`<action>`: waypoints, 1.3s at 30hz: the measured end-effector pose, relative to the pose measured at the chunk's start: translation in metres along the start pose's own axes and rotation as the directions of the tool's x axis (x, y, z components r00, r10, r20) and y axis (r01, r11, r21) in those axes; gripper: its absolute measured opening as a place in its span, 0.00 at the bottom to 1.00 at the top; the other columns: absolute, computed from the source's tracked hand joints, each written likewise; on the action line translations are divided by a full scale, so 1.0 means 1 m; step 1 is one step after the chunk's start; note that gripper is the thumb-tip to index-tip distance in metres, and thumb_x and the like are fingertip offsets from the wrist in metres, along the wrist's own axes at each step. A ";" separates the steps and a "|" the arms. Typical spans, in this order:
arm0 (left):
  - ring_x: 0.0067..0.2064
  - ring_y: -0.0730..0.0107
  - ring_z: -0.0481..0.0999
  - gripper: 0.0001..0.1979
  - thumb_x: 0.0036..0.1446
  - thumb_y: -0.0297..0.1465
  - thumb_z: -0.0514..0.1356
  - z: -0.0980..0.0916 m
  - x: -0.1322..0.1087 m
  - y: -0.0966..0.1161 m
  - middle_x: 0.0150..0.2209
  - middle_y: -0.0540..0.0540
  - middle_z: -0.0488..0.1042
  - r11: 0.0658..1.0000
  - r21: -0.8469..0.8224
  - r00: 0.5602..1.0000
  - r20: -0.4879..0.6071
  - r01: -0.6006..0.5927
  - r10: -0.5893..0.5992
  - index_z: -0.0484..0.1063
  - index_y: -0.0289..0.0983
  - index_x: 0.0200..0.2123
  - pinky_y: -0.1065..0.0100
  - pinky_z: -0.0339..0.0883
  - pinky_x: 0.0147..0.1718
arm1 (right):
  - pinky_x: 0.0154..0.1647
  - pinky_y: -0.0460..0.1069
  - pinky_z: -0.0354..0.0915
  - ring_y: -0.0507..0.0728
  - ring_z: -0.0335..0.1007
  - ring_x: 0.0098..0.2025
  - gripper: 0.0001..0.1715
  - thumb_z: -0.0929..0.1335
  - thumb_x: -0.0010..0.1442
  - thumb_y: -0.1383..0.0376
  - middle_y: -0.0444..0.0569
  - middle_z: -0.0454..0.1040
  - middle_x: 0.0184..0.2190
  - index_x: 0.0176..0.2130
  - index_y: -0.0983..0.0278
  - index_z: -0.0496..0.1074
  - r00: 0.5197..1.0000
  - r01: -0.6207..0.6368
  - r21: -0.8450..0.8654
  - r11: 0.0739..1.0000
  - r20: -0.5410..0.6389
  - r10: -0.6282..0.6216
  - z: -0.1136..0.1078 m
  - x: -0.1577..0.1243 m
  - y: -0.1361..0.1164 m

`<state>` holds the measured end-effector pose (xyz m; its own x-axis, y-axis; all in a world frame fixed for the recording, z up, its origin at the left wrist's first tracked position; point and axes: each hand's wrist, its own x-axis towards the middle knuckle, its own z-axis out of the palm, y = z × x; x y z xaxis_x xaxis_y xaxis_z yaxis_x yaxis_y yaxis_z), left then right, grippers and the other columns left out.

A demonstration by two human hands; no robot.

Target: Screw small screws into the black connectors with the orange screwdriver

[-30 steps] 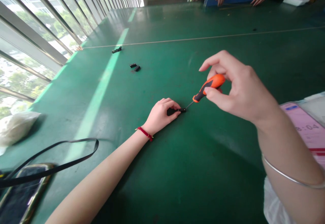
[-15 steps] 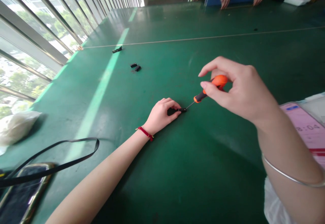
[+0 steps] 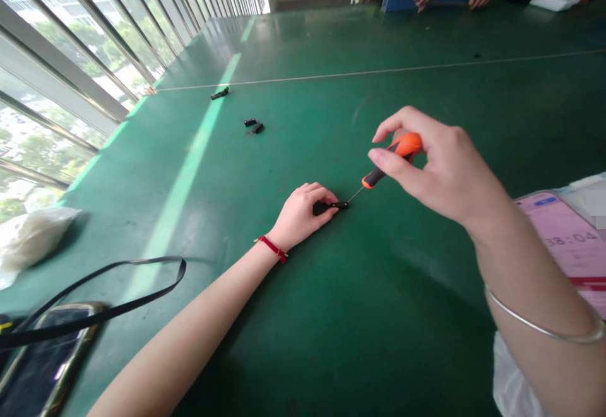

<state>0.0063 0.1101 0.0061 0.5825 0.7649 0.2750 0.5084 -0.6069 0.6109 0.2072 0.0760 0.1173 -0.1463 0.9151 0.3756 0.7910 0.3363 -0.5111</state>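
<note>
Right hand [image 3: 445, 171] pinching orange screwdriver [image 3: 401, 149] between fingers [image 3: 392, 157]; long axis slants down-left toward left hand, thin shaft tip at end of small black part [image 3: 331, 205]. Left hand [image 3: 298, 218] fingers [image 3: 322, 201] holding part down on green table [image 3: 379, 278], part lying lengthwise under fingertips. Three black pieces [image 3: 257, 128] on table, well beyond left hand.

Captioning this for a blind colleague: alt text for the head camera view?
A person's right hand pinches an orange-and-black screwdriver, its tip pointing at a small black part that the left hand presses on a green workbench. Windows line the left side.
</note>
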 end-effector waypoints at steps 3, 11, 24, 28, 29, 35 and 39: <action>0.38 0.68 0.71 0.04 0.55 0.29 0.59 0.000 0.000 0.001 0.35 0.48 0.74 1.000 -0.001 1.000 0.002 0.005 -0.005 0.72 0.37 0.35 0.65 0.65 0.40 | 0.26 0.49 0.54 0.52 0.61 0.23 0.11 0.63 0.58 0.57 0.44 0.67 0.21 0.31 0.60 0.68 1.000 0.006 -0.002 1.000 0.006 -0.006 0.000 0.001 0.001; 0.38 0.67 0.71 0.05 0.55 0.29 0.58 -0.001 0.000 0.002 0.35 0.48 0.75 1.000 0.008 1.000 0.013 0.012 -0.012 0.73 0.37 0.35 0.64 0.65 0.41 | 0.27 0.50 0.57 0.54 0.64 0.26 0.11 0.65 0.57 0.55 0.46 0.70 0.25 0.31 0.61 0.69 1.000 0.016 0.041 0.999 -0.026 -0.015 0.001 0.000 0.001; 0.38 0.68 0.71 0.05 0.55 0.30 0.59 -0.002 -0.002 0.003 0.34 0.48 0.74 1.000 0.013 1.000 -0.002 0.010 -0.010 0.73 0.37 0.35 0.65 0.65 0.41 | 0.26 0.48 0.54 0.51 0.60 0.23 0.09 0.66 0.54 0.61 0.42 0.67 0.22 0.36 0.61 0.69 1.000 0.010 0.007 1.000 -0.012 -0.010 -0.002 0.002 -0.003; 0.38 0.68 0.71 0.05 0.55 0.31 0.59 -0.003 -0.003 0.003 0.34 0.48 0.74 1.000 0.013 1.000 -0.004 0.001 -0.001 0.73 0.37 0.35 0.65 0.66 0.42 | 0.27 0.48 0.54 0.52 0.60 0.23 0.11 0.66 0.53 0.60 0.41 0.66 0.21 0.38 0.60 0.69 1.000 0.024 -0.043 0.999 -0.005 -0.024 -0.004 0.001 -0.009; 0.38 0.68 0.72 0.06 0.55 0.31 0.59 -0.003 -0.003 0.004 0.35 0.48 0.74 1.000 0.021 1.000 -0.001 0.000 0.000 0.73 0.37 0.36 0.65 0.66 0.42 | 0.26 0.48 0.53 0.52 0.59 0.23 0.10 0.65 0.55 0.58 0.42 0.65 0.20 0.35 0.61 0.70 1.000 0.024 -0.065 0.998 -0.009 -0.024 -0.004 0.001 -0.010; 0.59 0.50 0.62 0.34 0.54 0.48 0.58 -0.002 -0.008 0.013 0.56 0.37 0.67 0.945 0.328 0.994 -0.100 -0.013 0.049 0.61 0.35 0.59 0.48 0.47 0.61 | 0.26 0.47 0.54 0.52 0.62 0.24 0.12 0.65 0.55 0.59 0.43 0.70 0.23 0.39 0.60 0.70 0.998 0.064 -0.026 0.998 -0.011 -0.064 -0.004 0.002 -0.010; 0.68 0.43 0.41 0.46 0.54 0.57 0.51 0.001 -0.012 0.013 0.67 0.32 0.46 0.882 0.471 0.985 -0.163 0.023 0.061 0.48 0.33 0.66 0.43 0.27 0.62 | 0.23 0.47 0.51 0.50 0.57 0.20 0.15 0.62 0.60 0.55 0.43 0.68 0.20 0.33 0.61 0.71 0.997 0.057 0.002 0.998 0.045 -0.057 -0.005 0.006 -0.008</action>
<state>0.0069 0.0927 0.0103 0.5012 0.7514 0.4291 0.7606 -0.6191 0.1957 0.2032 0.0780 0.1281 -0.2178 0.9033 0.3695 0.7804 0.3886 -0.4900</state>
